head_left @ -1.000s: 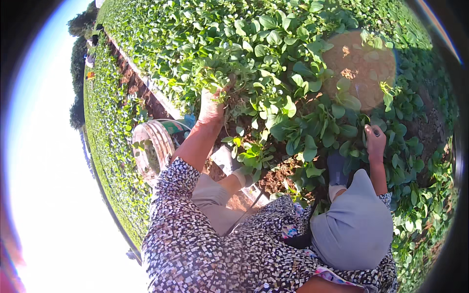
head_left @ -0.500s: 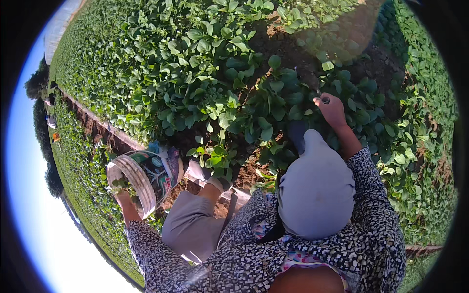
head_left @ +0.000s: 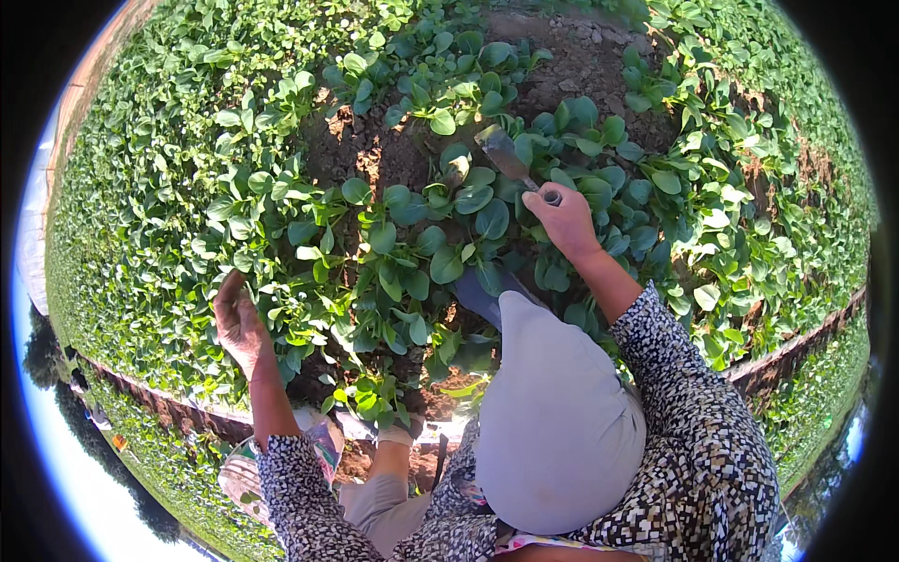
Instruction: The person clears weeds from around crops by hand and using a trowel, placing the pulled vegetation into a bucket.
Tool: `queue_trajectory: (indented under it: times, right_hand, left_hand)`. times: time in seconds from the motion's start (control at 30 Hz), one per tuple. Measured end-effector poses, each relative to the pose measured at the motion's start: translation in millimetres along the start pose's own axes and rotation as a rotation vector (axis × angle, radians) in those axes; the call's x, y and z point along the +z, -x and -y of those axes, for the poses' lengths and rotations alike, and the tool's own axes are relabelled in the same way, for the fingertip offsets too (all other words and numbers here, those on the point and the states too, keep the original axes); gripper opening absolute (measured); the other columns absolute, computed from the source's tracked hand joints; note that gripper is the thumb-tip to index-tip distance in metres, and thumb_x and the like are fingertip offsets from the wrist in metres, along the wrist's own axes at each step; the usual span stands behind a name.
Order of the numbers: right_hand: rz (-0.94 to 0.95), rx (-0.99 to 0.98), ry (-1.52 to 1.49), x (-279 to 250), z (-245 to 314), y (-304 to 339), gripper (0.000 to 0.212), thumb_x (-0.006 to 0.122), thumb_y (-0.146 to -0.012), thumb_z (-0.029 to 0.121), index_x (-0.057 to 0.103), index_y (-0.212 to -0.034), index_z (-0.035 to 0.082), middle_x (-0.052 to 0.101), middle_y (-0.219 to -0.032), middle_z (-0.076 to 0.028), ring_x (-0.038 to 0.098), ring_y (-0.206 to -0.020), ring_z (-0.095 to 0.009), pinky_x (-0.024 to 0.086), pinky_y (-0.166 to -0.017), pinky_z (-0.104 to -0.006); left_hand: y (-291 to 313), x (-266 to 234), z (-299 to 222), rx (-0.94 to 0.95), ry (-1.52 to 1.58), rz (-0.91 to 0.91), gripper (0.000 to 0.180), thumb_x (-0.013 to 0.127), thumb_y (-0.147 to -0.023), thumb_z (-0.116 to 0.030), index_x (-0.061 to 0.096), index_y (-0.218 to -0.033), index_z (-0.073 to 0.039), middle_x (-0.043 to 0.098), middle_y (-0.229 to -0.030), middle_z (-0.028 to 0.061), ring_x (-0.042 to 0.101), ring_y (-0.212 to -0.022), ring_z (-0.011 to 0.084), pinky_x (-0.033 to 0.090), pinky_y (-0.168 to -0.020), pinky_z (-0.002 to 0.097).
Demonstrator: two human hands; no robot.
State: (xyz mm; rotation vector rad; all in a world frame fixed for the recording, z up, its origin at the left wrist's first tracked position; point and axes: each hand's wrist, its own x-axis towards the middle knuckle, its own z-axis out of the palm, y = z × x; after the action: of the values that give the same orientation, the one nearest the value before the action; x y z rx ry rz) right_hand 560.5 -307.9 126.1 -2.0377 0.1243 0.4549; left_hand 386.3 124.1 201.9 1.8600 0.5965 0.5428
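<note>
In my right hand (head_left: 564,223) I grip a small trowel (head_left: 502,150) by its handle. Its flat metal blade points up and left, just over the broad-leaved green plants (head_left: 473,199). My left hand (head_left: 242,326) is raised at the left above more leafy plants, fingers stretched out, with nothing visible in it. Below that hand stands a bucket (head_left: 245,480), partly covered by my left sleeve. What the bucket holds is mostly hidden.
My bent knee in grey trousers (head_left: 562,412) fills the lower middle. Bare brown soil (head_left: 585,61) shows between the plants at the top. A pale strip (head_left: 346,421) and a furrow edge the bed near my foot. Dense crop spreads around.
My left hand has left the bucket and moved up over the plants, its fingers now free. My right hand with the trowel has shifted left. The whole view has turned.
</note>
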Motion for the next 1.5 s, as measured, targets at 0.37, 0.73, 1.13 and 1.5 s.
queue_trajectory:
  times: [0.37,0.73,1.13,1.5]
  right_hand:
    - [0.13,-0.064,0.311,4.7,26.6,-17.5,0.03,0.065,-0.081,0.032,0.059,-0.07,0.004,0.055,-0.062,-0.014,0.053,-0.056,-0.03,0.043,-0.057,-0.0379]
    - [0.029,-0.097,0.339,27.8,20.2,-26.7,0.029,0.065,-0.08,0.03,0.058,-0.069,0.004,0.055,-0.063,-0.015,0.054,-0.059,-0.035,0.044,-0.056,-0.0407]
    - [0.026,-0.09,0.119,46.6,-1.3,-51.6,0.026,0.068,-0.081,0.023,0.059,-0.069,0.002,0.052,-0.057,-0.01,0.044,-0.05,-0.019,0.042,-0.053,-0.0324]
    - [0.021,0.098,-0.28,69.2,-4.0,-68.1,0.024,0.066,-0.08,0.019,0.056,-0.067,0.002,0.049,-0.057,-0.002,0.043,-0.053,-0.012,0.038,-0.053,-0.0298]
  left_hand:
    - [-75.8,343.9,38.1,-0.179,-0.647,0.596,0.06,0.055,-0.083,-0.017,0.035,-0.139,-0.009,0.064,-0.097,0.0236,0.062,-0.093,0.0399,0.048,-0.083,0.0437]
    - [-72.4,372.4,33.2,-0.299,-0.603,0.715,0.084,0.071,-0.077,-0.038,0.027,-0.138,0.001,0.061,-0.115,0.0277,0.059,-0.108,0.0425,0.046,-0.094,0.0464]
    - [-84.0,395.2,39.1,-0.358,-0.627,0.482,0.056,0.072,-0.078,-0.036,0.054,-0.116,0.002,0.062,-0.113,0.0254,0.059,-0.107,0.0403,0.047,-0.091,0.046]
    - [-95.2,407.5,58.5,-0.249,-0.59,0.575,0.067,0.063,-0.085,-0.031,0.031,-0.137,-0.004,0.051,-0.128,0.0271,0.056,-0.109,0.0437,0.046,-0.092,0.0462]
